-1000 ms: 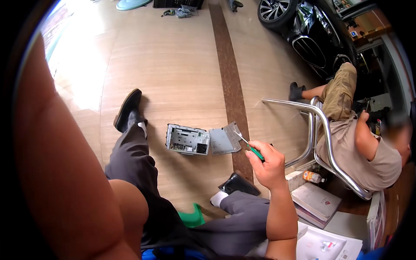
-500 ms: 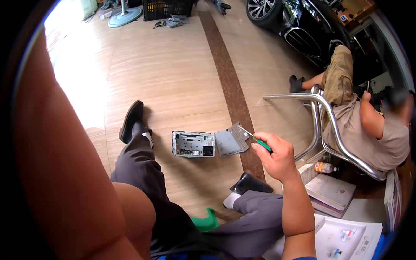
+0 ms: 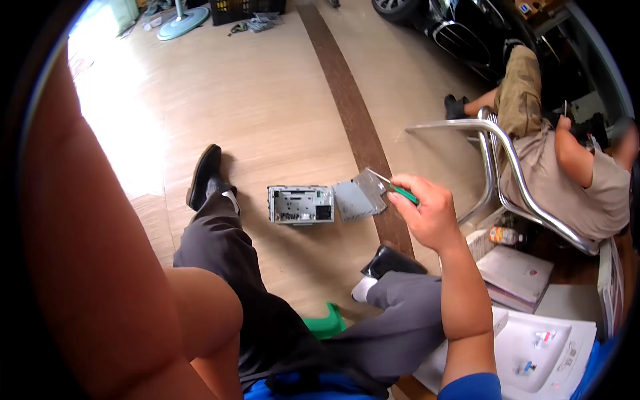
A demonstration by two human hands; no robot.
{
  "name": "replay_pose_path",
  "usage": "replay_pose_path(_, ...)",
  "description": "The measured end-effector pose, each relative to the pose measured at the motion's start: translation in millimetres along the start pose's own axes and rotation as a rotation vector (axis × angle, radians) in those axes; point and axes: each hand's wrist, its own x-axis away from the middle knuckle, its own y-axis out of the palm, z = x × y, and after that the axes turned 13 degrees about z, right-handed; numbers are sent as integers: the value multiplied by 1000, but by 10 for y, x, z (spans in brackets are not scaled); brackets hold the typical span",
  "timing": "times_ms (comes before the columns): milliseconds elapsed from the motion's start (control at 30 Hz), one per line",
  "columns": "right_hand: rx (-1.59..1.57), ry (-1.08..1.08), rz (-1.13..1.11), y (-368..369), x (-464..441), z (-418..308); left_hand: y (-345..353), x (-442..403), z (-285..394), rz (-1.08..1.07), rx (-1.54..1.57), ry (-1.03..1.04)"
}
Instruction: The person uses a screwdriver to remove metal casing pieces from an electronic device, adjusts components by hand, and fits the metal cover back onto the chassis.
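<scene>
My right hand (image 3: pixel 430 208) is closed around the green handle of a screwdriver (image 3: pixel 405 194). Its thin shaft points up and left, with the tip by the upper right corner of a grey metal cover plate (image 3: pixel 357 200); whether they touch I cannot tell. Beside the plate, a boxy metal electronic unit (image 3: pixel 301 205), which looks like a car stereo, lies on the floor with its inside exposed. My left arm (image 3: pixel 127 267) rises large and close along the left side, and its hand is out of sight.
A co-worker (image 3: pixel 553 167) sits on a metal-framed chair (image 3: pixel 510 150) at right, near a black car (image 3: pixel 460 33). Books (image 3: pixel 517 270), a bottle (image 3: pixel 505 235) and a white tray (image 3: pixel 567 327) are at lower right. A black crate (image 3: pixel 247 8) and a fan base (image 3: pixel 183 24) stand at the back.
The view has shifted slightly, so the floor items sit higher in the picture. My right hand still grips the screwdriver near the plate's corner.
</scene>
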Motion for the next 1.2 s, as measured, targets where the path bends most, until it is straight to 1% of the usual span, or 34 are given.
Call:
replay_pose_path(67,-2,-30,9,6,-24,-1,20,59,6,-14,2,7)
replay_pose_path(133,28,42,-14,3,-18,-37,10,57,9,-22,-1,4)
replay_pose_path(200,11,66,-19,19,-20,-39,11,68,3,-21,-1,1)
replay_pose_path(267,-5,5,-11,21,-23,-40,39,99,-10,-17,-9,-3)
replay_pose_path(333,1,29,-20,16,-10,-35,58,98,-14,-13,-8,-8)
replay_pose_path(433,-23,-3,-9,10,-25,-15,101,80,-17,-8,-5,-18)
replay_pose_path(600,-35,22,-16,36,-27,-11,69,-32,-4,-16,1,-19)
replay_pose_path(900,-37,-12,-2,37,-33,49,61,-62,-42,-21,2,-15)
replay_pose_path(1100,-17,47,-17,10,4,73,27,-177,-78,-4,-22,-9)
replay_pose_path(1200,-32,30,14,5,-18,150,30,-256,-96,8,-29,1)
